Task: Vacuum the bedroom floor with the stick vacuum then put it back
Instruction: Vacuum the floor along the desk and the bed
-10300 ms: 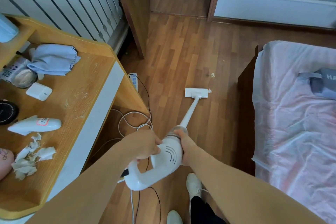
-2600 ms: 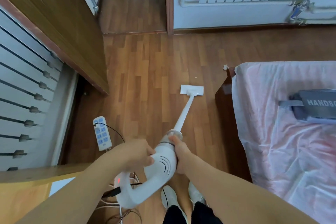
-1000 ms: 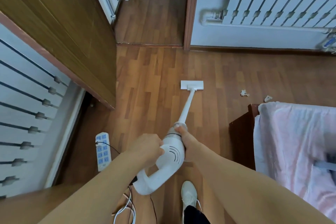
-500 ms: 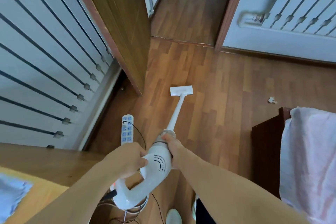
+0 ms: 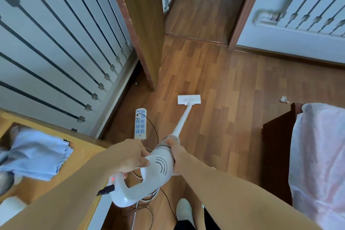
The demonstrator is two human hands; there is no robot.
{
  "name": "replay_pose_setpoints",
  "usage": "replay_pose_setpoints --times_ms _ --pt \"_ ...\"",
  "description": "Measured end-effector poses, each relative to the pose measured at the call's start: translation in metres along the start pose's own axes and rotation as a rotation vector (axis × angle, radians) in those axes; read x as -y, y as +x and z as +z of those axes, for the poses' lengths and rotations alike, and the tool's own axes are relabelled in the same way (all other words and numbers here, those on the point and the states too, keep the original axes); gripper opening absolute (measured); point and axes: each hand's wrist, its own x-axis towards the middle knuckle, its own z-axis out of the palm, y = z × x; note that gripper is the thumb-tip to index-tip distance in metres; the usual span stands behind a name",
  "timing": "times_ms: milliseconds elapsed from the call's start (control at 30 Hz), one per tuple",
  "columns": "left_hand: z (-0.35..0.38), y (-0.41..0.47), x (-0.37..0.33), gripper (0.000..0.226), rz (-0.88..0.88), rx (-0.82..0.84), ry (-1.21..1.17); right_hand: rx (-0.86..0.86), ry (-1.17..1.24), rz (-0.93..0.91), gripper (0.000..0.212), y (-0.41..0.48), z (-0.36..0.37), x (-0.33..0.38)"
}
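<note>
The white stick vacuum (image 5: 158, 168) is gripped by both hands: the left hand (image 5: 128, 155) is curled round its handle, the right hand (image 5: 174, 152) clasped on its body. Its head (image 5: 189, 99) is laid flat on the wooden floor (image 5: 233, 89), near a power strip (image 5: 140, 124).

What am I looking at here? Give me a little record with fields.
tool: white stick vacuum, floor head flat on wood floor
left hand: grips the handle
right hand: grips the body near the tube
litter: paper scrap beside the bed corner, away from the head
nearby: power strip, left of the tube
</note>
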Motion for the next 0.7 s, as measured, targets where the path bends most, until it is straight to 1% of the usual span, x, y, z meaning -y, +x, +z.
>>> replay_pose_setpoints --times_ms 233,333,367,567,700 --pt "-0.014 0.014 -0.007 0.034 -0.005 -0.015 -0.009 -0.002 -0.034 0.003 0.073 0.004 0.004 0.023" --pt "-0.026 0.034 -0.020 0.033 -0.003 -0.017 0.017 0.020 -0.010 0.005 0.091 0.012 -0.001 0.050" --pt "-0.032 0.043 -0.025 0.033 0.000 -0.017 0.013 0.024 -0.011 -0.005 0.093 0.016 -0.002 0.062" --pt "-0.085 0.104 -0.061 0.028 -0.024 -0.041 -0.057 0.003 -0.082 -0.018 0.075 0.052 -0.010 0.154" --pt "-0.126 0.145 -0.091 0.030 -0.047 -0.086 -0.061 0.005 -0.102 -0.019 0.069 0.078 -0.014 0.224"
